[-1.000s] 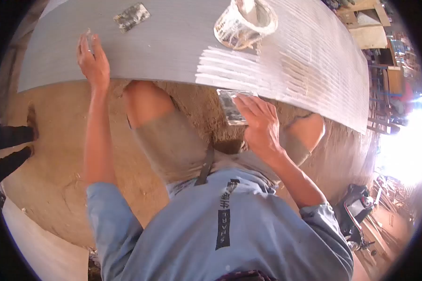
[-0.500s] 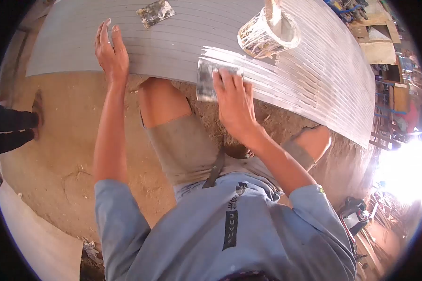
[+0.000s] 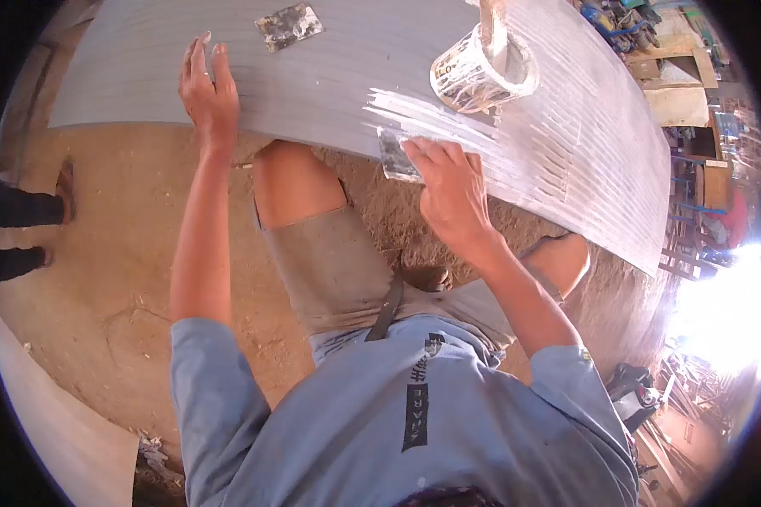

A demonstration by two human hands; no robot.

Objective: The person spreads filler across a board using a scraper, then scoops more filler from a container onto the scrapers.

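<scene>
My right hand [image 3: 455, 190] grips a flat, paste-smeared putty spreader [image 3: 396, 157], held at the near edge of a long grey grooved board [image 3: 313, 93]. White streaks of paste [image 3: 423, 110] run along the grooves just beyond the spreader. Over the board's left part, my left hand [image 3: 210, 97] is open with its fingers up and apart, holding nothing. A second stained flat spreader [image 3: 289, 27] lies on the board to the right of that hand. Farther right, a paste-coated tub [image 3: 461, 80] stands on the board with a whitish stick [image 3: 494, 34] in it.
Bare earth floor [image 3: 127, 228] lies below the board. At the left, another person's dark-trousered legs [image 3: 25, 207] stand nearby. A pale sheet [image 3: 59, 422] is at lower left. Cardboard boxes [image 3: 672, 68] and scattered wood strips [image 3: 702, 389] are at the right, beside bright glare.
My right hand has moved right and slightly toward me with the spreader, which now shows at a steeper tilt. My left hand has stayed open, nearly in place.
</scene>
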